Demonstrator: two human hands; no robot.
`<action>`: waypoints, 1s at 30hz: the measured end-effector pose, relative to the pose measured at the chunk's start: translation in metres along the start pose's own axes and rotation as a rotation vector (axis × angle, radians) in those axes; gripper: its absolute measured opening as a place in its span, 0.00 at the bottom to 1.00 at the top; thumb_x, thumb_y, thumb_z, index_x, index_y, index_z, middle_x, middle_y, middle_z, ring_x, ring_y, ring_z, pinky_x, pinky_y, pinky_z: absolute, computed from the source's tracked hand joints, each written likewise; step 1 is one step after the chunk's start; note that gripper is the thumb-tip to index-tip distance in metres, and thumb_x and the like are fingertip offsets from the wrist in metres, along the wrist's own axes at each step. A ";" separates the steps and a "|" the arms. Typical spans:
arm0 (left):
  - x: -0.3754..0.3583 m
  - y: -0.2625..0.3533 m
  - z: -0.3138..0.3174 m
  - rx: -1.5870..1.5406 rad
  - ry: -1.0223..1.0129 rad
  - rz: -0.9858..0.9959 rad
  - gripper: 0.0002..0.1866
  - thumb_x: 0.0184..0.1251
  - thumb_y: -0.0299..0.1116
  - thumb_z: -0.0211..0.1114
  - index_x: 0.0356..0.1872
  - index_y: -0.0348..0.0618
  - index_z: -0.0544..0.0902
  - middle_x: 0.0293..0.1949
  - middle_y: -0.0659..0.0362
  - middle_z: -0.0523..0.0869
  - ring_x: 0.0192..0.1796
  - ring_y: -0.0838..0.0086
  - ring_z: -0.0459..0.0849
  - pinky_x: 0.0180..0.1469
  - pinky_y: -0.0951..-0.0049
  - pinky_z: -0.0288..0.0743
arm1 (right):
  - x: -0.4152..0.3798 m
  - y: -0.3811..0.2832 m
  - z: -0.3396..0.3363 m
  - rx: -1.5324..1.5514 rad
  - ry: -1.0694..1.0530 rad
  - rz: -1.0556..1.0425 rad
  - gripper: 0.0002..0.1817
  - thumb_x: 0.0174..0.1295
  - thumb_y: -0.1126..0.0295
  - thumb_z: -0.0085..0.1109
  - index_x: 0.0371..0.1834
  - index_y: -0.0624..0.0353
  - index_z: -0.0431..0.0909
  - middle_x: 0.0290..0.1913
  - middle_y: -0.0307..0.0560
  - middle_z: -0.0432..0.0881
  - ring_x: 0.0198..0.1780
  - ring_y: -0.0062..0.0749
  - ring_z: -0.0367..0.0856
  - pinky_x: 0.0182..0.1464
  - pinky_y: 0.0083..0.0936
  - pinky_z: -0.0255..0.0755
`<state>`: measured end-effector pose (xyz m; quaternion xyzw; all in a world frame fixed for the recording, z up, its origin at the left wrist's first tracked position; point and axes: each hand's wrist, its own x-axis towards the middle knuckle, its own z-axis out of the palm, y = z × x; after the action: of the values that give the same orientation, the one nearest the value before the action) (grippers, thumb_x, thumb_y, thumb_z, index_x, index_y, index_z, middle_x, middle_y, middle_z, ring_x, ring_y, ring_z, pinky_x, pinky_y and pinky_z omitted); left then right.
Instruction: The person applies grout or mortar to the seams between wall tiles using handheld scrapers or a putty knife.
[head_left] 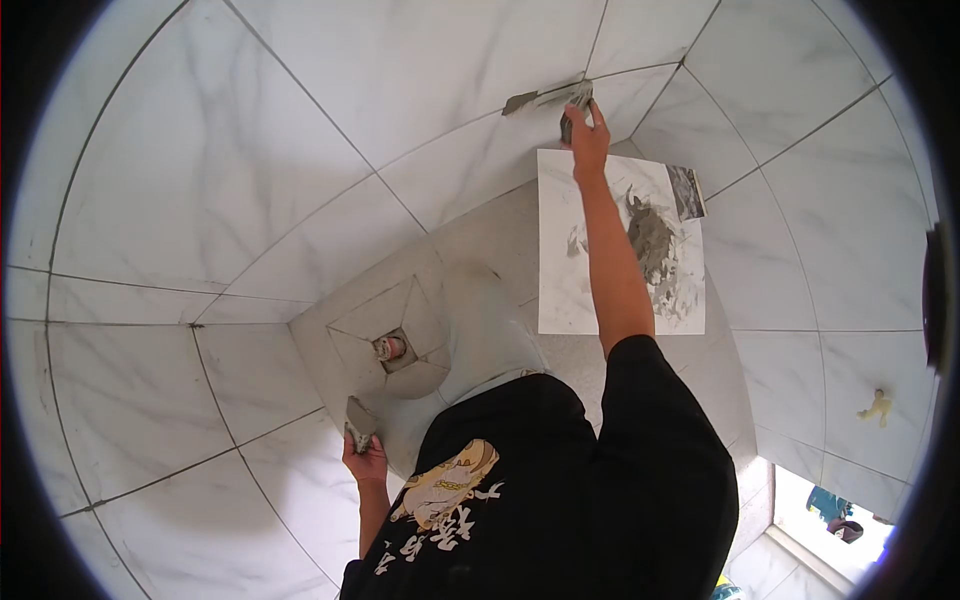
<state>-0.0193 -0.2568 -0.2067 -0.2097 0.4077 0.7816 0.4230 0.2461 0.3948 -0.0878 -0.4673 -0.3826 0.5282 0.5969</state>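
Observation:
My right hand (588,135) is raised to the tiled wall, its fingers closed round a small grey-smeared tool (577,98) that touches the joint between tiles. Left of the tool, a patch of grey paste (520,102) lies on the joint. Low at the left, my left hand (366,460) grips a piece coated in grey paste (358,420); what lies under the paste is unclear. Below my right forearm is a white board (565,300) bearing a grey mound of paste (650,240).
A drain hole (390,347) with a pipe end opens in the floor near my legs. Marble-patterned tile walls (280,100) stand on several sides. At the lower right is a bright doorway (800,520). A yellowish smear (877,407) marks the right wall.

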 end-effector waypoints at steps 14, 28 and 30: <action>-0.001 -0.003 0.007 -0.008 0.011 0.019 0.14 0.74 0.39 0.56 0.54 0.46 0.81 0.50 0.60 0.88 0.49 0.70 0.87 0.45 0.71 0.86 | -0.122 0.056 0.075 -0.541 -0.210 -0.555 0.36 0.50 0.65 0.73 0.64 0.68 0.72 0.50 0.64 0.77 0.56 0.53 0.74 0.60 0.42 0.68; -0.006 -0.001 -0.003 0.054 -0.011 0.032 0.16 0.74 0.41 0.56 0.57 0.47 0.79 0.53 0.61 0.86 0.51 0.70 0.87 0.47 0.72 0.84 | -0.035 0.041 0.018 -0.177 -0.173 -0.125 0.37 0.60 0.66 0.67 0.71 0.65 0.62 0.38 0.45 0.83 0.36 0.25 0.81 0.38 0.25 0.79; 0.006 -0.002 -0.011 -0.002 0.062 0.014 0.16 0.74 0.42 0.57 0.56 0.48 0.79 0.52 0.62 0.87 0.51 0.71 0.87 0.46 0.71 0.84 | -0.020 -0.001 0.023 -0.007 -0.142 -0.009 0.41 0.59 0.65 0.68 0.74 0.65 0.59 0.40 0.45 0.81 0.36 0.25 0.80 0.35 0.29 0.82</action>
<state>-0.0209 -0.2625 -0.2181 -0.2317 0.4213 0.7780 0.4045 0.2212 0.3790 -0.0794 -0.4291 -0.4279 0.5558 0.5690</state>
